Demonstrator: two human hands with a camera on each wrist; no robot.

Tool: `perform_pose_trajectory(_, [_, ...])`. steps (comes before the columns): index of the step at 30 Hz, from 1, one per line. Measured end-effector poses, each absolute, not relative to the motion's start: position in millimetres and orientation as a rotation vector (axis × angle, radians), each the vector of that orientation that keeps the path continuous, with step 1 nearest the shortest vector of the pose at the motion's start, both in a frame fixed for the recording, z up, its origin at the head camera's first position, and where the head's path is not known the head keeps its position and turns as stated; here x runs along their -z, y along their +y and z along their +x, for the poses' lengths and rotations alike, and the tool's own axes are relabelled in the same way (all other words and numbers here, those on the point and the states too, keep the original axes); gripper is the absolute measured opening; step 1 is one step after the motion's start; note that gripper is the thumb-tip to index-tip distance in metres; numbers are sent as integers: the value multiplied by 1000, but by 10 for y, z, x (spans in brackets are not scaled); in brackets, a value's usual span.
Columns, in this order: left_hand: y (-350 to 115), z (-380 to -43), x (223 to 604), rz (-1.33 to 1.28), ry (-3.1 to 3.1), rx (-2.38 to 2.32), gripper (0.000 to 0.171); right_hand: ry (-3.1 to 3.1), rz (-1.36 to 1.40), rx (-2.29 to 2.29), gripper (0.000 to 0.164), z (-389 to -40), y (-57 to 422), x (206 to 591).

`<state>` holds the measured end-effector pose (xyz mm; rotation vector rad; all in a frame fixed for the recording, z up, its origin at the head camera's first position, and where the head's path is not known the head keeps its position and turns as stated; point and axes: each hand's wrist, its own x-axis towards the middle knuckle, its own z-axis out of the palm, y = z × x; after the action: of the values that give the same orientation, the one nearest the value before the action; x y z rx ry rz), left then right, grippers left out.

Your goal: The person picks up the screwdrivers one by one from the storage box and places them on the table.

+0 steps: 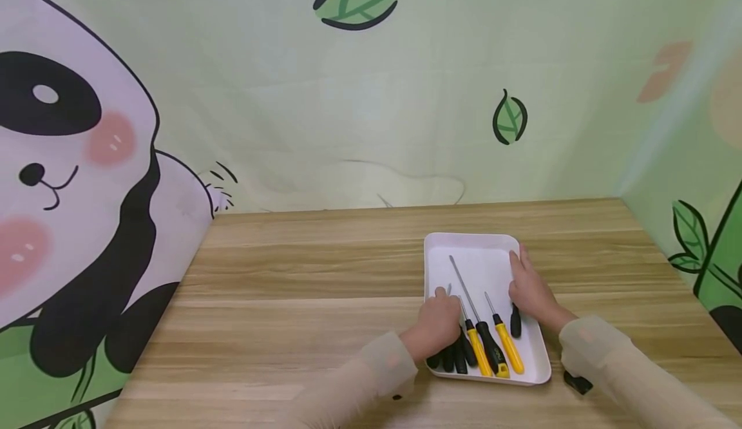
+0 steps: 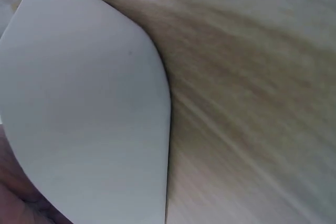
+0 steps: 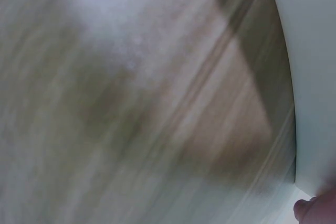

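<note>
A white rectangular tray [image 1: 472, 242] stands on the table, with several screwdrivers in it. Two yellow-handled screwdrivers [image 1: 510, 350] lie beside a long black-handled screwdriver [image 1: 491, 348]. More black handles [image 1: 460, 355] are bunched at the tray's near left, partly under the left hand. My left hand [image 1: 442, 323] grips the tray's left side with curled fingers; its fingertips are hidden. On the opposite side my right hand [image 1: 532, 290] holds the right rim, close to a short black handle [image 1: 516, 321]. In both wrist views the tray's outer wall [image 2: 100, 108] fills one side.
The wood-grain table [image 1: 307, 268] extends left of the tray and a little to its right. A small black object [image 1: 578, 382] shows below the right sleeve. Behind stands a pale green wall covering [image 1: 278, 94] printed with a panda and leaves.
</note>
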<state>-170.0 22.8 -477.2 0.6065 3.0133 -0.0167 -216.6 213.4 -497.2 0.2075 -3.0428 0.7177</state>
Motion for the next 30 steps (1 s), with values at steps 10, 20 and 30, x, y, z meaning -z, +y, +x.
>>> perform_pose_trajectory(10, [231, -1745, 4757, 480, 2936, -66, 14, -2974, 241, -749, 55, -2151, 2154, 5024])
perform_pose_trajectory(20, [90, -1888, 4643, 645, 2863, -392, 24, -2999, 236, -742, 54, -2155, 2148, 5001])
perform_pose_trajectory(30, [-38, -2023, 4566, 619, 2661, -903, 5, -3017, 232, -733, 54, -2173, 2151, 5011])
